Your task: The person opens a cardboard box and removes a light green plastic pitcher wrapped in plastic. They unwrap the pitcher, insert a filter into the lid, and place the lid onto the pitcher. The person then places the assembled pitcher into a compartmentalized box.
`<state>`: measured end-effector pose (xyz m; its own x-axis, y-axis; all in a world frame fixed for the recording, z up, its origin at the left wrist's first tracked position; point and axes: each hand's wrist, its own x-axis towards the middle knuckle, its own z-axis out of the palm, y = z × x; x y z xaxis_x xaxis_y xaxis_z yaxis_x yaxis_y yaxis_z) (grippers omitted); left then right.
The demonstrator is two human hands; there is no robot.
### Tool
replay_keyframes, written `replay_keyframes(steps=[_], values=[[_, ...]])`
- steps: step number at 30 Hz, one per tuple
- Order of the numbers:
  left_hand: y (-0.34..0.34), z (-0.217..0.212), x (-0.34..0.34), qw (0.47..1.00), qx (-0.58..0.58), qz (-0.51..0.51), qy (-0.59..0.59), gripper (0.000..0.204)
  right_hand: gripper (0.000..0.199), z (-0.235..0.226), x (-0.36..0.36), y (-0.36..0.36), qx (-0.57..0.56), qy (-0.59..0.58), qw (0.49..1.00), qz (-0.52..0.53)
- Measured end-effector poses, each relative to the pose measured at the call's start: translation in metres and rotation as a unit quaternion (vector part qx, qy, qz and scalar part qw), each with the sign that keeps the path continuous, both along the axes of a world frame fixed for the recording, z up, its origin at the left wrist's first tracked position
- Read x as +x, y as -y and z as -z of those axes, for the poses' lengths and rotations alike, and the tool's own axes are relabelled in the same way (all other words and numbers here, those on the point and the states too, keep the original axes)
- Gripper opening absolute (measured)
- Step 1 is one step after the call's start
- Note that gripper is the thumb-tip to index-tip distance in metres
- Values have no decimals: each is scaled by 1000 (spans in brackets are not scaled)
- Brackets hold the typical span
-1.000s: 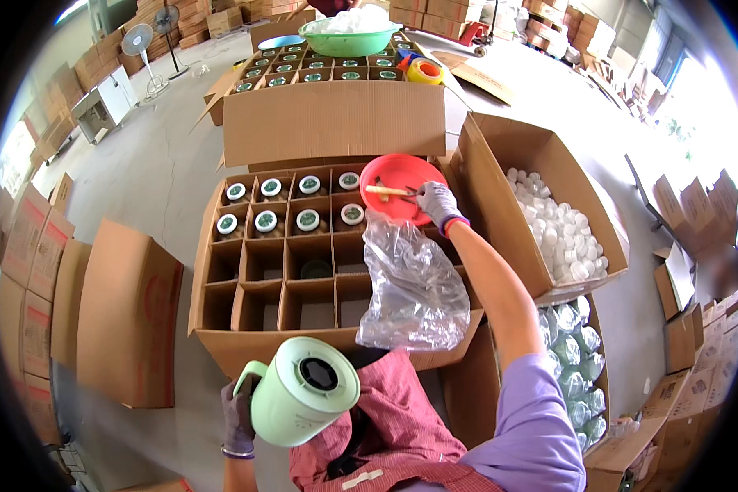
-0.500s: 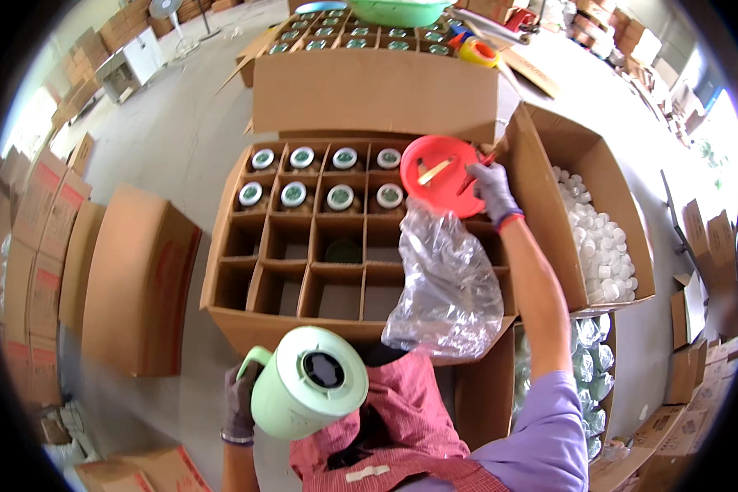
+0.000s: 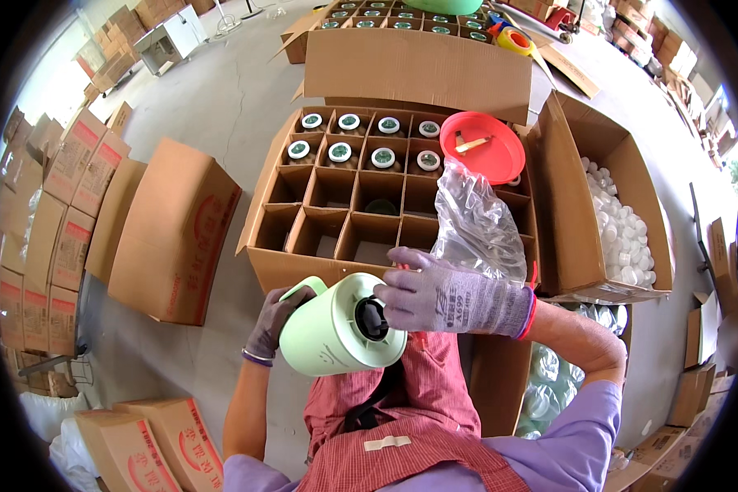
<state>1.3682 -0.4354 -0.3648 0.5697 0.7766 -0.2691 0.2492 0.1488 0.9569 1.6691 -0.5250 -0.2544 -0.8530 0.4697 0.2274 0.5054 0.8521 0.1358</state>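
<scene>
A pale green plastic jug [image 3: 336, 328] is held close to the person's chest, near the lower middle of the view, tilted so that its round white top faces up and to the right. The top has a black opening or cap at its centre, though the view is too curved to tell which. A green handle sticks out on the jug's far left side.

The left hand [image 3: 272, 320], in a dark grey glove, is closed around that handle. The right hand [image 3: 447, 297], in a lighter grey glove with a red cuff, lies across the right side of the jug's top, its fingers curled and touching the rim beside the black centre.

Just beyond the jug stands an open cardboard box with dividers [image 3: 361, 209]. Its two far rows hold jars with green and white lids [image 3: 340, 152]; the near cells look mostly unfilled. A crumpled clear plastic bag [image 3: 477, 225] rests on the box's right side, and a red round lid [image 3: 484, 146] sits at its far right corner. To the right, another open carton holds white caps [image 3: 623, 238].
</scene>
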Motion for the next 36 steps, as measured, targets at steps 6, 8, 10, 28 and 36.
replay_keyframes(steps=[6, 8, 10, 28, 36], values=[[7, -2, 12, 962, -265, 18, 63, 29, 17, 5, -10, 16, 118, 31, 982, -145], [8, -2, 13, 947, -305, 32, 97, 33, 15, 6, -14, 21, 120, 11, 981, -151], [10, 0, 14, 947, -301, 35, 110, 33, 16, 5, -16, 25, 97, -19, 986, -138], [13, -2, 17, 954, -277, 56, 104, 30, 17, -3, -13, 29, 71, -37, 994, -81], [23, -10, 15, 976, -205, 70, 28, 35, 18, -1, -28, 40, -114, -101, 988, -39]])
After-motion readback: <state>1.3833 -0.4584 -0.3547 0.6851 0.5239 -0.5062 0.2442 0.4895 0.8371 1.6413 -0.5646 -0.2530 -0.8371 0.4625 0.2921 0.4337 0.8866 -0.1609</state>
